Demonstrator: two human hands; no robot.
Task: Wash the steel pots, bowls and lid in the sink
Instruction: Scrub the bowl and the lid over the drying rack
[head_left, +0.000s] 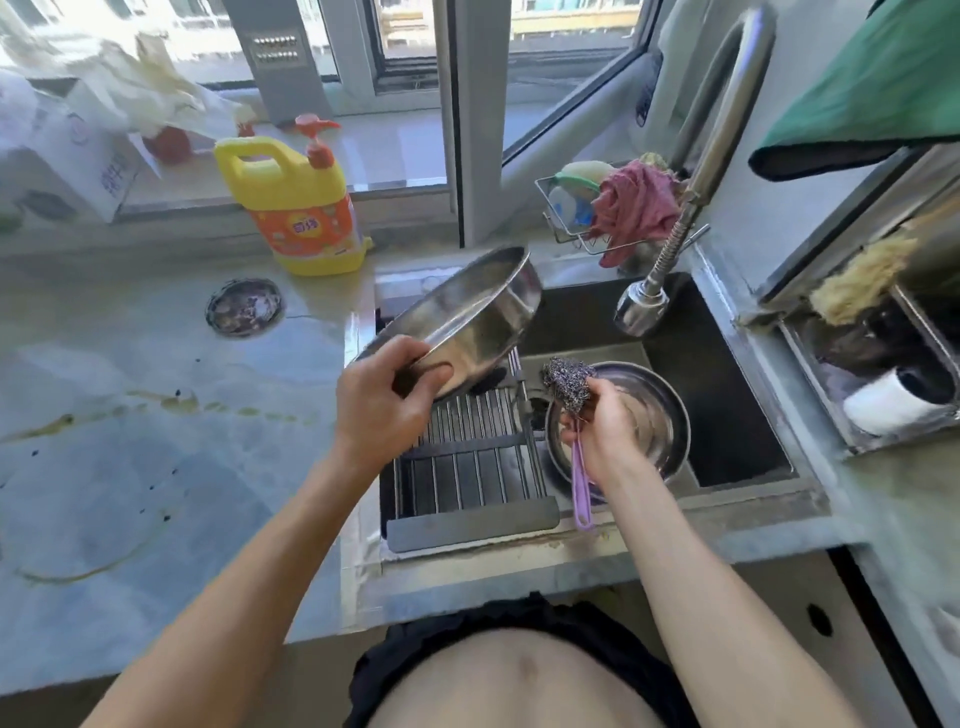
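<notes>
1. Here the left hand grips a steel pot by its near rim, thumb on the outside wall and fingers curled underneath, holding it tilted over the left end of the sink, above the rack.
2. The pot's mouth faces up and away toward the window; its inside cannot be seen from this angle.
3. The right hand is clamped on a scrubber, a ball of steel wool on a purple handle; the fingers wrap the handle just below the ball, and the handle's loop hangs toward the sink's front edge.
4. A steel bowl sits in the sink basin directly beneath the right hand; the hand covers much of it, and the contents are hard to make out through blur.
5. The faucet hangs its spray head over the back of the basin, near the bowl but apart from it.
6. A wire caddy behind the sink holds a pink cloth and other items too bunched to identify.
7. A yellow soap bottle with a red pump stands on the counter, left of the sink.
8. A round drain cover lies set in the counter near the bottle.
9. A tray at right holds a white cup and dark items, blurred and partly cut off.
</notes>
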